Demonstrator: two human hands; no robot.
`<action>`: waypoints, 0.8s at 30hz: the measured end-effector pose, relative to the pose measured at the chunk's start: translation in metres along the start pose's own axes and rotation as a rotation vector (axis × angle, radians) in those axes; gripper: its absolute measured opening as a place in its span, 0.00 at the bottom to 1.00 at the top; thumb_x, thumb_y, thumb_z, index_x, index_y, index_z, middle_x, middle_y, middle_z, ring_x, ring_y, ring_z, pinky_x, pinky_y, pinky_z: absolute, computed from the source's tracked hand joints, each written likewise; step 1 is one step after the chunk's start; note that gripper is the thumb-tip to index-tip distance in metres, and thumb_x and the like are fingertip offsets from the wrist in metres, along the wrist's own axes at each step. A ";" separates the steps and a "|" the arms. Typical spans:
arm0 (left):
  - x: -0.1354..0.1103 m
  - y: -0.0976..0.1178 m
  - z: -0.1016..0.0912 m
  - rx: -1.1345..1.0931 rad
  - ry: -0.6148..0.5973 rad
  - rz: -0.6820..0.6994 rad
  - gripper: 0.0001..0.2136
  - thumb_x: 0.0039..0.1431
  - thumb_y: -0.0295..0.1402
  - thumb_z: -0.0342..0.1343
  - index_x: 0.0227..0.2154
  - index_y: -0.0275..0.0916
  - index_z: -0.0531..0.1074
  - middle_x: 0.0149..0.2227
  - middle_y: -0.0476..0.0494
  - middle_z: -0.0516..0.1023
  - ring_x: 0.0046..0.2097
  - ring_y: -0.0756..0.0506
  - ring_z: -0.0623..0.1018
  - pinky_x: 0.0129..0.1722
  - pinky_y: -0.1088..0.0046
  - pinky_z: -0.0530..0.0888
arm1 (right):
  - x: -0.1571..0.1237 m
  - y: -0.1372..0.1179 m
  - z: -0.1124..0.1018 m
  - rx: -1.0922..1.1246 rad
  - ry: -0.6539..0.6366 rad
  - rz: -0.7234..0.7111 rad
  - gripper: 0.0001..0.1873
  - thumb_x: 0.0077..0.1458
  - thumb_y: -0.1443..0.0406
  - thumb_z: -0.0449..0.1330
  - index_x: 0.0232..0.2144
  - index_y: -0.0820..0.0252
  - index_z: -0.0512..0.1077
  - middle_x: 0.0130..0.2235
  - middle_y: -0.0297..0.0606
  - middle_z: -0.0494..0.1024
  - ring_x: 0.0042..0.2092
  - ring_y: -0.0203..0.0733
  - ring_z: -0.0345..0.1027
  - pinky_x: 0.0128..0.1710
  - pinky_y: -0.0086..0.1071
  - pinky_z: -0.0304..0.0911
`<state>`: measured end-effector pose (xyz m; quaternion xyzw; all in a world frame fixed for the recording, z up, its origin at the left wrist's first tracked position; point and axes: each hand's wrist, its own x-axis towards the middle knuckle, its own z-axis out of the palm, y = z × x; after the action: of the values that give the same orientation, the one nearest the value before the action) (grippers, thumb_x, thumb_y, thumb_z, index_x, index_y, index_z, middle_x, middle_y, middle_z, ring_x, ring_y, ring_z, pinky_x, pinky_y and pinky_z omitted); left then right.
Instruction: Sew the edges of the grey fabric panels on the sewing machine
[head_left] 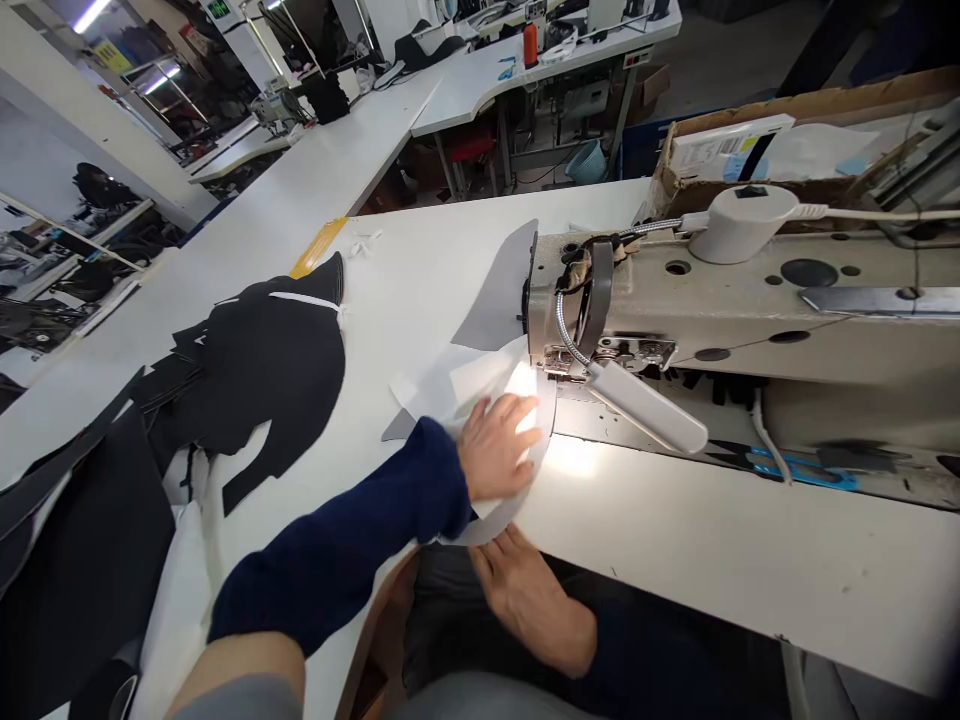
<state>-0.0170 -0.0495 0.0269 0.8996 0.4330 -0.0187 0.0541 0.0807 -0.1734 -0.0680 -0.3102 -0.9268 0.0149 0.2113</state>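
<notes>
My left hand point(499, 447) lies flat with its fingers spread, on a pale layered fabric piece point(480, 385) close to the needle area of a sewing machine point(615, 345). At the table's front edge, my right hand point(525, 595) has its fingers and thumb closed at the near curved edge of this fabric piece; its fingertips are partly hidden. Beyond the left hand, a grey cut panel point(495, 295) rests against the machine head's end. A lamp point(645, 405) on a flexible neck lights the work.
Stacked black cut fabric panels point(270, 365) cover the table's left side, with a yellow strip point(319, 247) behind them. Blue-handled snips point(806, 472) lie under the machine arm. A cardboard box point(810, 110) stands behind the machine. Another worktable point(480, 85) is farther back.
</notes>
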 end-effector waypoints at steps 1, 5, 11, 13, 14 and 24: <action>-0.014 0.008 -0.003 0.011 -0.031 -0.005 0.16 0.55 0.35 0.52 0.47 0.43 0.70 0.59 0.41 0.60 0.56 0.35 0.63 0.49 0.54 0.69 | -0.002 -0.007 0.002 0.015 -0.001 -0.004 0.19 0.53 0.72 0.55 0.48 0.72 0.69 0.45 0.52 0.75 0.47 0.50 0.67 0.53 0.48 0.59; -0.048 0.029 0.006 0.066 -0.177 -0.131 0.23 0.60 0.32 0.48 0.59 0.47 0.57 0.45 0.41 0.67 0.43 0.41 0.71 0.31 0.67 0.73 | -0.004 -0.023 0.006 0.020 0.026 0.026 0.19 0.53 0.73 0.54 0.48 0.73 0.69 0.45 0.52 0.75 0.47 0.50 0.68 0.54 0.47 0.59; -0.030 0.033 0.022 0.101 -0.308 -0.210 0.23 0.63 0.30 0.45 0.61 0.49 0.55 0.45 0.42 0.67 0.41 0.43 0.75 0.31 0.71 0.73 | 0.000 -0.021 0.016 -0.030 0.053 0.059 0.19 0.53 0.70 0.57 0.47 0.75 0.70 0.46 0.54 0.75 0.51 0.51 0.66 0.55 0.46 0.58; -0.023 0.031 0.020 0.095 -0.296 -0.202 0.23 0.63 0.30 0.45 0.61 0.49 0.55 0.45 0.42 0.68 0.39 0.43 0.75 0.31 0.69 0.74 | 0.001 -0.018 0.018 -0.046 0.071 0.070 0.19 0.55 0.65 0.59 0.46 0.75 0.71 0.46 0.55 0.75 0.51 0.53 0.65 0.55 0.46 0.58; -0.020 0.029 0.019 0.093 -0.282 -0.199 0.23 0.63 0.30 0.45 0.61 0.48 0.55 0.45 0.42 0.68 0.39 0.43 0.75 0.31 0.68 0.74 | 0.001 -0.016 0.019 -0.053 0.085 0.073 0.21 0.55 0.61 0.60 0.45 0.75 0.72 0.46 0.56 0.75 0.52 0.54 0.65 0.56 0.47 0.57; 0.004 0.007 0.027 0.068 -0.139 -0.167 0.20 0.63 0.36 0.46 0.58 0.48 0.59 0.44 0.42 0.68 0.36 0.44 0.75 0.32 0.68 0.73 | 0.009 0.002 0.006 -0.090 0.046 0.151 0.31 0.52 0.49 0.62 0.44 0.74 0.74 0.51 0.58 0.71 0.56 0.59 0.60 0.59 0.47 0.54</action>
<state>-0.0083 -0.0536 0.0003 0.8581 0.5010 -0.0999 0.0517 0.0731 -0.1660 -0.0709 -0.3888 -0.8953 -0.0180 0.2168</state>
